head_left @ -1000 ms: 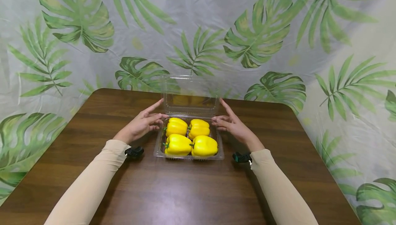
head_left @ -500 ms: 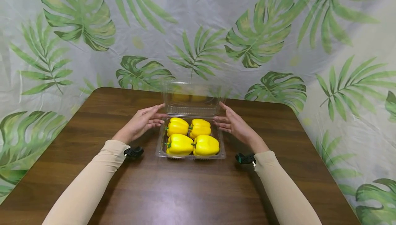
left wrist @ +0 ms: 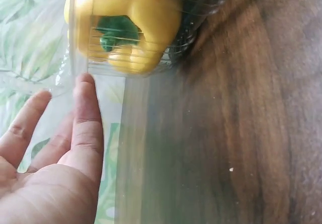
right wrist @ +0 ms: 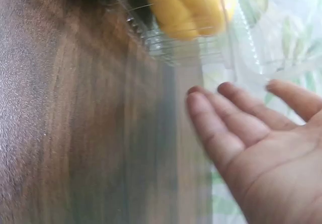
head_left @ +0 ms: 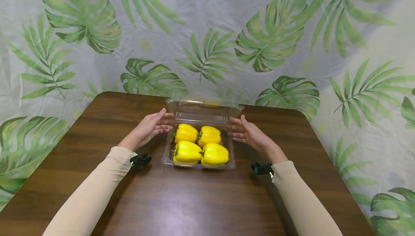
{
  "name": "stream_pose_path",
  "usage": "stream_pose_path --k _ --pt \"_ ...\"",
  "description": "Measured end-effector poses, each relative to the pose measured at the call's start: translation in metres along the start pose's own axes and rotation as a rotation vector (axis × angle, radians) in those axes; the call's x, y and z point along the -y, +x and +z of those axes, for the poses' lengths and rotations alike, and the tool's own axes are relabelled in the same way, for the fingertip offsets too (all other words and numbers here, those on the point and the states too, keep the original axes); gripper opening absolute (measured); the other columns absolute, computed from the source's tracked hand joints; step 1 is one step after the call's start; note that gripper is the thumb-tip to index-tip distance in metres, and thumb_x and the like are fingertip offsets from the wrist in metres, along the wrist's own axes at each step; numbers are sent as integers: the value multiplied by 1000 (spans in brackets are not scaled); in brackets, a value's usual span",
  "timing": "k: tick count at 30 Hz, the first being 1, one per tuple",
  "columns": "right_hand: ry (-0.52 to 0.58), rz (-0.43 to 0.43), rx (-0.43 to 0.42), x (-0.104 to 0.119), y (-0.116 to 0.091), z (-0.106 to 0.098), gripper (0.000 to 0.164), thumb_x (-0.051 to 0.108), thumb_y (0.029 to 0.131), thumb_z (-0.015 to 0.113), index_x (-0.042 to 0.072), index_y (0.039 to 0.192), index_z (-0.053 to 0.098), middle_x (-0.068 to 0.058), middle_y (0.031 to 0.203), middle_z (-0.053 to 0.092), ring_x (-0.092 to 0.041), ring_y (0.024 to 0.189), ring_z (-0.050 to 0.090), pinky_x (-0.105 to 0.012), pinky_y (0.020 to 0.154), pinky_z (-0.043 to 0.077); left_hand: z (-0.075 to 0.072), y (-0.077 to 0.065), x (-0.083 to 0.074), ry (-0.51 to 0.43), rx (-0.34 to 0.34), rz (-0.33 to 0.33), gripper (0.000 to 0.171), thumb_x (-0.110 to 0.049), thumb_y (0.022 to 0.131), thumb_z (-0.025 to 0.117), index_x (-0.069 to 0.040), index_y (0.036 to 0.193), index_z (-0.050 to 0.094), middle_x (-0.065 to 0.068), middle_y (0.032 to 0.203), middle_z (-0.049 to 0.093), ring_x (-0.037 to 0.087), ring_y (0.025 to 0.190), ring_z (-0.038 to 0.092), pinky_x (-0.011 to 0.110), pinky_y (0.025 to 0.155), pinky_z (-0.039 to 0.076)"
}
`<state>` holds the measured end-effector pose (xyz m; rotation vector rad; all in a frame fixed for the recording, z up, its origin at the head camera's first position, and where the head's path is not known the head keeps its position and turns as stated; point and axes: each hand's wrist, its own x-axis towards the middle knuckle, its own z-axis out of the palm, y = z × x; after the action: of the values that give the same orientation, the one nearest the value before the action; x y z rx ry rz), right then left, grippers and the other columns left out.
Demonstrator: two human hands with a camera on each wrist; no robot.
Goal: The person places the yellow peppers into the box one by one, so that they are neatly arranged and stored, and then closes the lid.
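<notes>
A clear plastic clamshell box stands on the table with its hinged lid raised at the back. Inside the base sit several yellow bell peppers, with green stems toward the left. My left hand is at the box's back left corner, fingers extended; in the left wrist view a fingertip is at the rim and seems to touch it. On the other side, my right hand has loosely extended fingers beside the back right corner. In the right wrist view those fingertips look slightly apart from the box.
The box rests on a dark brown wooden table. Behind the table's far edge hangs a pale cloth printed with green leaves. A black wrist device is on each arm.
The lid's top edge has dropped lower in the head view. My right hand has shifted outward, away from the lid. The left index finger has come down a little; the peppers stay put.
</notes>
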<state>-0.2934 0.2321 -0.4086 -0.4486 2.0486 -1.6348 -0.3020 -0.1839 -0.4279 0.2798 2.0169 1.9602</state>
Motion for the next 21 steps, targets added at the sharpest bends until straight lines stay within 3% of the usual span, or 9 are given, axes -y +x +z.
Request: stream_pose_path --k 3,6,10,13,17,21 --pt "-25 50 0 3 -4 2 94 71 109 15 0 171 14 -30 174 25 -54 154 38 -63 126 33 0 -2 -2 7 3 -40 81 -58 113 39 9 159 41 34 159 50 13 110 73 28 102 60" --pt "-43 102 0 6 -7 4 94 68 111 18 -1 171 1 -28 179 1 -54 154 37 -63 125 35 0 -3 -5 27 22 -72 84 -58 113 41 8 163 34 33 163 44 15 115 72 31 107 58" --pt "-70 139 18 8 -11 6 86 59 115 22 0 170 -10 -23 178 -18 -54 154 36 -63 123 37 2 -5 -5 56 78 -65 75 -46 116 42 7 166 26 31 168 37 31 134 66 32 111 55" --pt "-89 139 37 8 -15 7 84 58 115 24 2 171 -6 -23 179 -12 -54 153 39 -63 122 40 2 -7 -3 74 106 -52 68 -39 117 43 6 166 29 31 169 37 31 135 64 27 108 55" --pt "-110 116 74 5 -20 8 80 57 116 27 10 173 -4 -24 180 -7 -55 152 41 -63 120 43 2 -11 -2 79 117 -66 65 -38 116 46 1 166 34 31 165 42 16 119 68 21 97 57" --pt "-118 104 86 1 -24 9 75 55 116 29 18 174 -2 -22 181 1 -54 150 44 -64 118 45 5 -19 -1 79 112 -72 64 -38 116 47 -3 168 33 31 164 42 14 110 69 25 93 59"
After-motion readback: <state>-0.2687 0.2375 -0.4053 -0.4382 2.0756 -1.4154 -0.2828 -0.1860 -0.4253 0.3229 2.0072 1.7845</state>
